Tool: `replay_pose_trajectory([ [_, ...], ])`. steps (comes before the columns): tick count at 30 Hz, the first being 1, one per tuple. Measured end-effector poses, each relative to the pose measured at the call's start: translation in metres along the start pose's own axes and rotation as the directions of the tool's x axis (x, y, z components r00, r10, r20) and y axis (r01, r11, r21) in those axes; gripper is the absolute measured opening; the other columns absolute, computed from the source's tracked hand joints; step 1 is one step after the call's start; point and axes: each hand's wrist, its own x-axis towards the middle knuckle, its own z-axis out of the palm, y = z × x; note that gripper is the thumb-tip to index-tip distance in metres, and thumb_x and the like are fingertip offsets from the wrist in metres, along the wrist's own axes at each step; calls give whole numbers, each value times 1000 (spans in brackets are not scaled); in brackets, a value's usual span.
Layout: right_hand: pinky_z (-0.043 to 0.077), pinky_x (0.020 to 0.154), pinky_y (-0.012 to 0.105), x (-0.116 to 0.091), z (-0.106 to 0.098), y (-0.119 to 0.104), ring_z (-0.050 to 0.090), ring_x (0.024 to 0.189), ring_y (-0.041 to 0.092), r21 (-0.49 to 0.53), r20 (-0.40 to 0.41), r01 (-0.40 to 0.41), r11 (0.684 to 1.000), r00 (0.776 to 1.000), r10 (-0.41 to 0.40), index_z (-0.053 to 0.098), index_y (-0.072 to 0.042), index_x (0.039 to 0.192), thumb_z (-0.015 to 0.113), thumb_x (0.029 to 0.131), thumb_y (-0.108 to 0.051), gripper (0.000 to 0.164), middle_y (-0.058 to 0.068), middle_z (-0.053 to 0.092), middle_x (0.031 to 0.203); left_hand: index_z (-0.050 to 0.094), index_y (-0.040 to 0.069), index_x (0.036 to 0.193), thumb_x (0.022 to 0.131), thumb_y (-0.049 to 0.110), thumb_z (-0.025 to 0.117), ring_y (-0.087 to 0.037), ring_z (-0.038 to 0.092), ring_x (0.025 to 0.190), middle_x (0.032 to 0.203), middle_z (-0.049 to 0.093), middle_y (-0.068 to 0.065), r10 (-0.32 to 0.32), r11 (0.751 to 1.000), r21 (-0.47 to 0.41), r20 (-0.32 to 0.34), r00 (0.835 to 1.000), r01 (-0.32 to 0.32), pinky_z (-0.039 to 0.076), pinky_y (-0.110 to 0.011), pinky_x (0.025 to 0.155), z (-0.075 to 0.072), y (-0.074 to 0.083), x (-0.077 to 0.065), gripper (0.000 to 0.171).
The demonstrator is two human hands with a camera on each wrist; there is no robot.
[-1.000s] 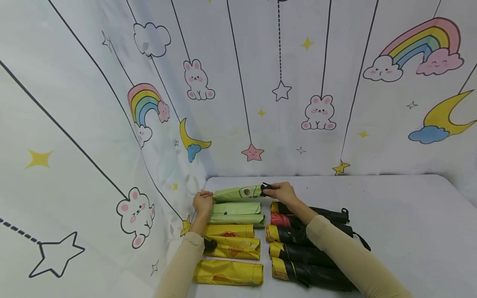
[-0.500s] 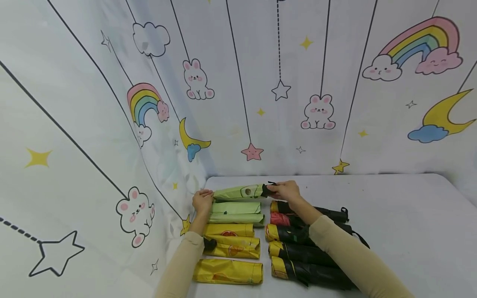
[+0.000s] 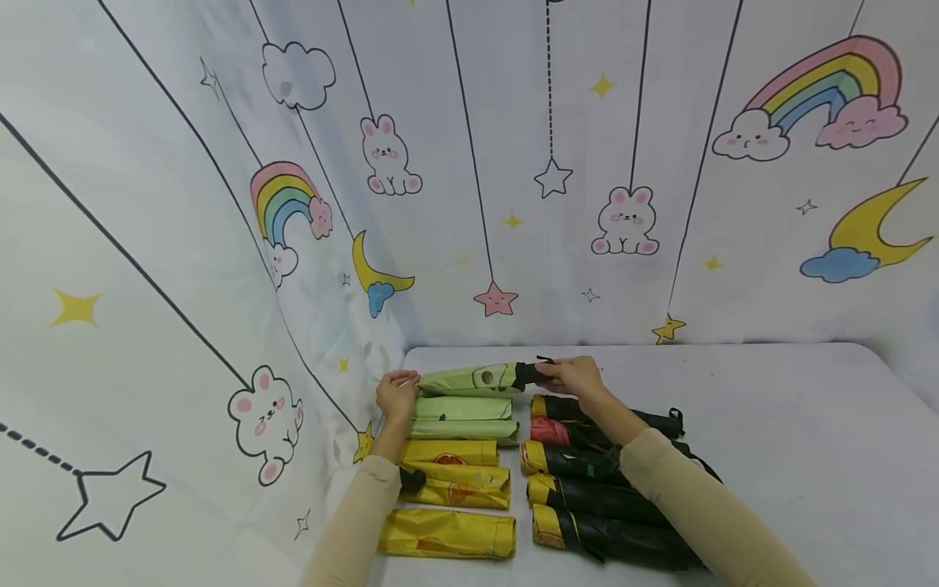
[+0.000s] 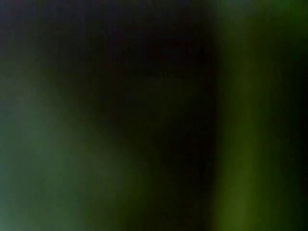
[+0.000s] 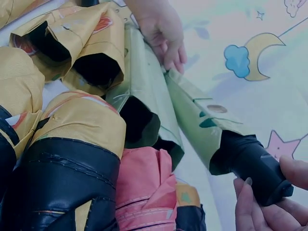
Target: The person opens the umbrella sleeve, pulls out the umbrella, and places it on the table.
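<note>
At the far left of the table, my left hand (image 3: pixel 398 395) pinches the closed end of a light green avocado-print umbrella sleeve (image 3: pixel 466 379). My right hand (image 3: pixel 575 380) grips the black folded umbrella (image 5: pixel 262 168), fingers and thumb around its end. Part of the umbrella sticks out of the sleeve's mouth; the rest is hidden inside. Both are raised slightly at a tilt. Just in front lie two more green sleeves (image 3: pixel 464 409), their mouths gaping in the right wrist view. The left wrist view is too dark and blurred to tell anything.
Several yellow orange-print sleeves (image 3: pixel 449 535) lie in a column nearer me. To their right is a column of rolled black umbrellas (image 3: pixel 616 538) with yellow ends, one with a pink end (image 3: pixel 548 430). A printed white curtain (image 3: pixel 455 244) stands behind the white table (image 3: pixel 792 456).
My right hand has moved a little to the right, drawing the black umbrella further out of the green sleeve. My left hand stays at the sleeve's closed end.
</note>
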Motion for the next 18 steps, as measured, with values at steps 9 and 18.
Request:
replay_pose_trajectory([
  [9, 58, 97, 44, -3, -10, -2, 78, 96, 24, 30, 0, -12, 999, 1000, 12, 51, 11, 146, 81, 94, -24, 69, 28, 65, 134, 66, -8, 110, 93, -18, 63, -39, 72, 111, 113, 72, -28, 11, 998, -67, -25, 1000, -12, 62, -37, 88, -1, 0, 0, 21],
  [18, 56, 100, 46, -8, -17, -5, 78, 95, 24, 70, 18, -9, 998, 1000, 8, 53, 14, 142, 79, 96, -20, 64, 28, 66, 131, 67, -6, 110, 94, -11, 69, -34, 74, 107, 111, 74, -26, 17, 997, -76, -43, 999, -20, 62, -41, 89, -2, 0, 1, 18],
])
